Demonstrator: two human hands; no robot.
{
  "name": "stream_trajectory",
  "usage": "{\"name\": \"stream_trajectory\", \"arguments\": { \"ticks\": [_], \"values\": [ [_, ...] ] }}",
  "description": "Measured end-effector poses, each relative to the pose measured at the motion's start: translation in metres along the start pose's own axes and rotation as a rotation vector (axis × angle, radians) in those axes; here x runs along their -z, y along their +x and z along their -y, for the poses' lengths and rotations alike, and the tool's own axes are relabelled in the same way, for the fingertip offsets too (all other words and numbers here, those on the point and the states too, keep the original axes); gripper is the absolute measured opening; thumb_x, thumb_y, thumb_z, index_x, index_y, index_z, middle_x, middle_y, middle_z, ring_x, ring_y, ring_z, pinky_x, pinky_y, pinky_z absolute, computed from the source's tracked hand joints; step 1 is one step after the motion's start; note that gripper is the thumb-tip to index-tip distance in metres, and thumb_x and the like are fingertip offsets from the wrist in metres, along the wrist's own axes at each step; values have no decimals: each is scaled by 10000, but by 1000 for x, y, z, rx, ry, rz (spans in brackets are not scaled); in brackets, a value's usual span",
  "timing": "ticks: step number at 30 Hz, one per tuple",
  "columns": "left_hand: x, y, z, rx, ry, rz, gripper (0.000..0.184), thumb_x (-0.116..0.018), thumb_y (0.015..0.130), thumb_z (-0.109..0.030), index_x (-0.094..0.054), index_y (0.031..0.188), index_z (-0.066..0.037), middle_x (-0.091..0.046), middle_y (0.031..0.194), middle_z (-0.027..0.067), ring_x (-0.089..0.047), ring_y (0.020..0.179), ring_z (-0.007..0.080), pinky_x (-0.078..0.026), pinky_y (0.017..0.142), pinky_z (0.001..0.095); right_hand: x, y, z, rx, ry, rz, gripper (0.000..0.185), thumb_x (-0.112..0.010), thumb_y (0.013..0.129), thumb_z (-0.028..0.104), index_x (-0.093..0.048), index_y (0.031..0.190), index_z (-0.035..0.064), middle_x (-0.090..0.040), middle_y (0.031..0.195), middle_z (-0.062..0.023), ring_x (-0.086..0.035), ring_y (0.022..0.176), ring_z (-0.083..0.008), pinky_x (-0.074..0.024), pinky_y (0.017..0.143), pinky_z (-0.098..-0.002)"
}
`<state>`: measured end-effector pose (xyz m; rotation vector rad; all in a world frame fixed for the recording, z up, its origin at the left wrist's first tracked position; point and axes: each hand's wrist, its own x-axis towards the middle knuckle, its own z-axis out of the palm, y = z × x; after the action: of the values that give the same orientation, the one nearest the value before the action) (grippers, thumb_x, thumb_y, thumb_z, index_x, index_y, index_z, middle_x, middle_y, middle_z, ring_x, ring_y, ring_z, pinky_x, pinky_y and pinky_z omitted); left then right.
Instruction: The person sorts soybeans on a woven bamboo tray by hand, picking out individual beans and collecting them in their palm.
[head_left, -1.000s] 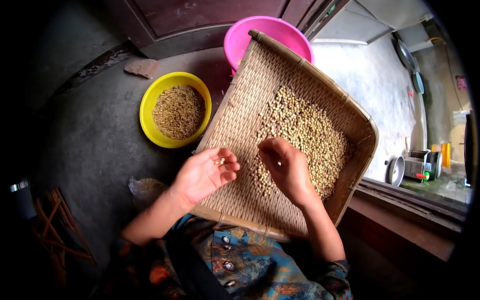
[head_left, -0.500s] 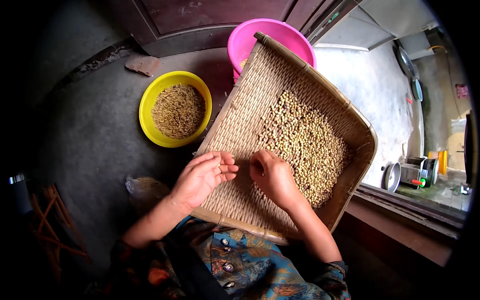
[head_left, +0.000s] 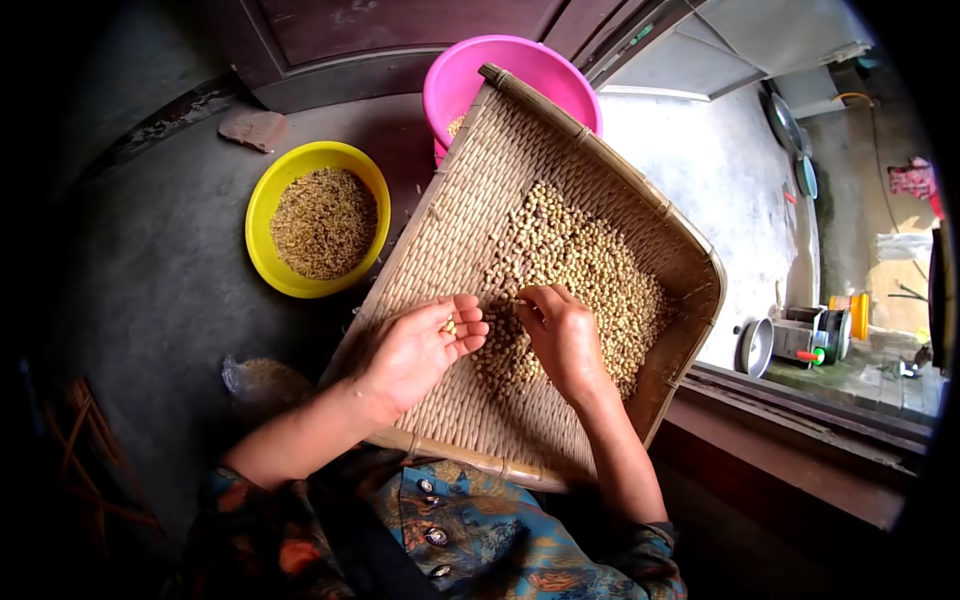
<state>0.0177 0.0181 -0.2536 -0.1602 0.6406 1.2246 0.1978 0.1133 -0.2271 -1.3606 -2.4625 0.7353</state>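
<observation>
Working over a woven tray, partly hiding a pink basin, with a bean pile toward the right and a yellow bowl off left. Pinching with the right hand over the pile; cannot tell on what. Cupping the left hand, fingers loosely spread, around a few loose beans.

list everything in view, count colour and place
Woven tray: one, tan, centre
Beans: many, yellowish and brown, on tray
Pink basin: one, pink, partly behind tray
Yellow basin: one, yellow, left of tray
Grains: many, brown, in yellow basin
Door: one, dark red, top
Brick: one, reddish, near door
Floor: one, grey, underneath
Plastic bag: one, clear, lower left
Silver basin: one, silver, at right
Clutter: several, mixed colours, far right, unclear
Slatted frame: one, brown, dim lower left
Shirt: one, blue and orange, bottom
Left hand: one, bare, over tray, beans in it
Right hand: one, bare, over beans
</observation>
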Motion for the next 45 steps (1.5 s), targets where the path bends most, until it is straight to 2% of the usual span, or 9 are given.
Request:
{"name": "stream_trajectory", "arguments": {
  "ticks": [10, 13, 16, 27, 31, 35, 39, 43, 45],
  "values": [
    [5, -2, 7, -14, -7, -41, 245, -497, 966, -157, -576, 1129, 8, -604, 1046, 101, -569, 1008, 225, -463, 949, 373, -27, 7, 6, -60, -220, 23, 166, -648, 849, 107, -605, 976, 9, -661, 883, -177, -665, 747, -350, -538, 651, -423],
    [8, -3, 6, -24, -26, -54, 241, -498, 965, -154, -580, 1125, 6, -605, 1041, 101, -571, 1004, 223, -464, 946, 370, -25, 10, 14, -71, -368, 170, 148, -640, 838, 85, -595, 954, 7, -648, 856, -191, -660, 735, -351, -539, 634, -426],
    [13, -4, 4, -27, -36, -37, 241, -497, 964, -151, -580, 1127, 6, -607, 1037, 102, -571, 998, 223, -465, 942, 372, -28, 5, 9, 129, -378, 34, 32, -555, 801, 11, -526, 815, 8, -603, 727, -175, -633, 601, -316, -535, 548, -393],
    [9, -8, 4, -39, -66, 10, 305, -478, 976, -168, -531, 1204, 27, -583, 1131, 144, -545, 1107, 260, -450, 1004, 411, 21, 8, 43, -170, 586, 319, 206, -679, 847, 49, -652, 1038, -23, -698, 910, -150, -689, 779, -209, -565, 643, -319],
    [6, -11, -1, -48, -46, -58, 309, -472, 985, -184, -527, 1196, 34, -584, 1110, 144, -551, 1076, 257, -456, 999, 408, -11, 30, 23, -113, -74, 143, 242, -681, 856, 97, -648, 1060, -29, -690, 906, -160, -675, 710, -237, -567, 629, -343],
    [14, -14, 1, -57, -46, -57, 293, -481, 984, -188, -538, 1175, 27, -588, 1088, 132, -557, 1049, 249, -458, 992, 401, -34, 35, 12, 66, -207, -29, 97, -596, 809, 61, -540, 770, -9, -611, 774, -195, -644, 669, -354, -543, 602, -415],
    [16, -14, 1, -55, -50, -36, 277, -498, 977, -189, -553, 1152, 18, -591, 1075, 124, -560, 1039, 239, -465, 970, 389, -32, 38, 19, 139, -432, 76, 66, -572, 744, 22, -535, 795, 5, -607, 775, -177, -655, 686, -302, -544, 599, -389],
    [15, -14, 0, -58, -51, -27, 264, -506, 973, -188, -561, 1133, 15, -590, 1064, 119, -563, 1025, 234, -471, 949, 380, -29, 44, 12, 159, -401, 125, 45, -572, 809, 25, -584, 819, -17, -641, 793, -194, -661, 674, -302, -549, 615, -397],
    [14, -15, -2, -59, -50, -37, 261, -508, 972, -187, -562, 1127, 16, -590, 1060, 119, -565, 1019, 234, -472, 944, 377, -17, 42, 6, 103, -110, 154, 90, -590, 805, 3, -628, 883, -20, -661, 844, -196, -672, 712, -276, -559, 650, -380]
  ]
}}
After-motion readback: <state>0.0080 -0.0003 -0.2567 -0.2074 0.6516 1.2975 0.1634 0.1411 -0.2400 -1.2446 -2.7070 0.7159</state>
